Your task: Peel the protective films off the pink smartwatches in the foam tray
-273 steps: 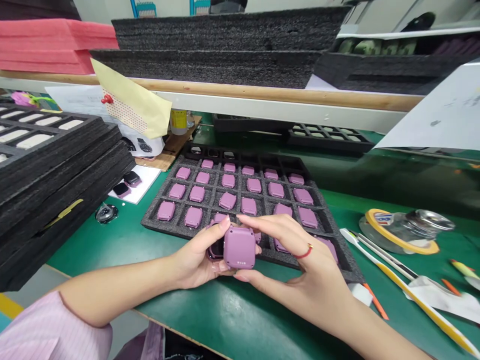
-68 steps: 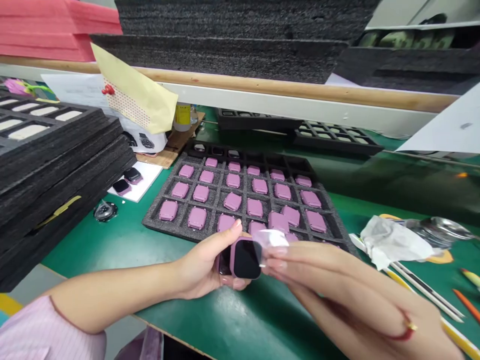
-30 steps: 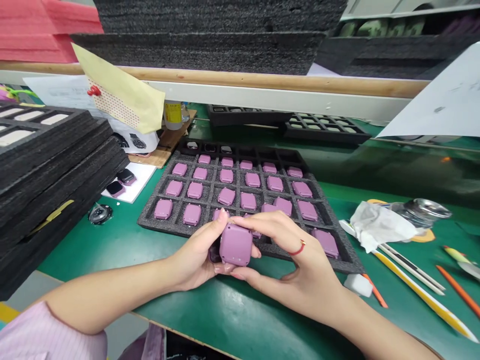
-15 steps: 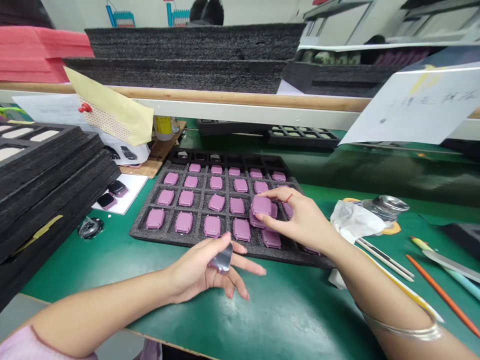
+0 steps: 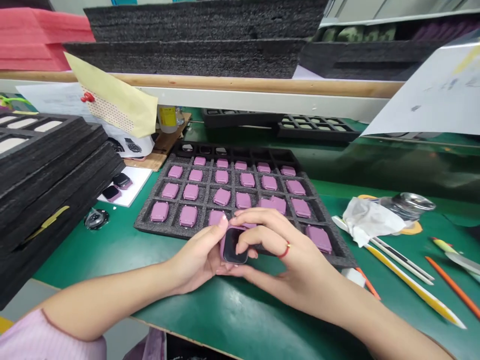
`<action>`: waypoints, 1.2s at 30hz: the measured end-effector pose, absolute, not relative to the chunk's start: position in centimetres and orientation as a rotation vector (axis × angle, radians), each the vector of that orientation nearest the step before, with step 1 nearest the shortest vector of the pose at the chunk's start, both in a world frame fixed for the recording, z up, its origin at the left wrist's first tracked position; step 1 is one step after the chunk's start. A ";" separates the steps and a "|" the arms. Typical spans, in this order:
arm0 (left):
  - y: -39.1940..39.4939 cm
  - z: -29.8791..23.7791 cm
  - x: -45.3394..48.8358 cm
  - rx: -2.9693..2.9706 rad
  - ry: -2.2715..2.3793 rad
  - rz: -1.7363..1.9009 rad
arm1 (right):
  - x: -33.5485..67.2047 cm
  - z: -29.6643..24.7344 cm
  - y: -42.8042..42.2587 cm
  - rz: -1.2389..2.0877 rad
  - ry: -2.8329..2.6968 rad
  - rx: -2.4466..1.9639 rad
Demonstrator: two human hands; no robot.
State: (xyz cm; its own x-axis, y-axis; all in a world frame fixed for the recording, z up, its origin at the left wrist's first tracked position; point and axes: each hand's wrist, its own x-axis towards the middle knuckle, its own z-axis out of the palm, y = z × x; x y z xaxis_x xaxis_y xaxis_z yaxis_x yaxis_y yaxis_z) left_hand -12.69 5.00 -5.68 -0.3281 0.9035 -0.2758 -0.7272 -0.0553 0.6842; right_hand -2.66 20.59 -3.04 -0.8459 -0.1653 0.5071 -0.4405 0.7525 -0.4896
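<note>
A smartwatch body (image 5: 229,245) with a dark screen and a purple case is held low in front of the foam tray. My left hand (image 5: 198,260) grips its left side, with the thumb along the edge. From the right, my right hand (image 5: 288,255) closes round it; a bent finger touches the screen and the thumb reaches underneath. Behind my hands lies the black foam tray (image 5: 174,232), its compartments holding several purple watch cases (image 5: 188,216) with their plain purple sides up. Two cases (image 5: 277,204) overlap in one compartment. My hands hide some of the front row.
Stacked black foam trays (image 5: 75,185) stand left, beside two watches (image 5: 122,181) on white paper. At right lie a crumpled white tissue (image 5: 362,220), a metal-topped jar (image 5: 412,202), a yellow-and-white stick (image 5: 416,285) and an orange stick (image 5: 453,285). A shelf edge (image 5: 240,95) crosses above.
My right hand has let go of a purple case in the tray and come down to the watch in my left hand. The watch's dark screen now faces up between both hands.
</note>
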 end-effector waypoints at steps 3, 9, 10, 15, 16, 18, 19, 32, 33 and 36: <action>5.0 -5.6 -12.7 0.231 0.837 1.709 | -2.8 -3.4 19.8 0.845 -2.442 0.417; 4.8 -5.7 -12.8 0.266 0.771 1.716 | -3.2 -2.8 20.0 1.033 -2.236 0.207; 4.8 -5.7 -12.8 0.270 0.773 1.714 | -3.2 -2.7 20.2 1.103 -2.161 0.124; 4.7 -5.4 -13.0 0.267 0.760 1.708 | -3.4 -2.8 21.4 1.472 -1.773 -0.206; 4.8 -5.4 -13.0 0.269 0.749 1.709 | -3.4 -2.9 21.6 1.499 -1.742 -0.225; 4.8 -5.4 -13.1 0.273 0.734 1.714 | -3.4 -3.0 22.0 1.495 -1.727 -0.223; 4.8 -5.4 -13.1 0.273 0.731 1.718 | -3.5 -3.0 22.1 1.476 -1.733 -0.214; 4.7 -5.6 -13.0 0.318 0.729 1.716 | -1.3 -3.1 21.8 0.586 -2.269 0.336; 4.7 -5.6 -13.0 0.318 0.733 1.717 | -0.8 -3.1 21.4 0.625 -2.322 0.342; 4.7 -5.6 -13.0 0.299 0.752 1.702 | 0.4 -3.2 20.3 0.729 -2.417 0.298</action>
State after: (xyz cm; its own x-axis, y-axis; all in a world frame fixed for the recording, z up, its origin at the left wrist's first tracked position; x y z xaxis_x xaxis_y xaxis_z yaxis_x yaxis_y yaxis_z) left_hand -13.02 4.66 -5.57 -0.2756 0.9418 -0.1925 -0.7762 -0.0999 0.6225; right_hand 0.41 20.27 -3.17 -0.8007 -0.0415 0.5976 -0.3649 0.8250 -0.4316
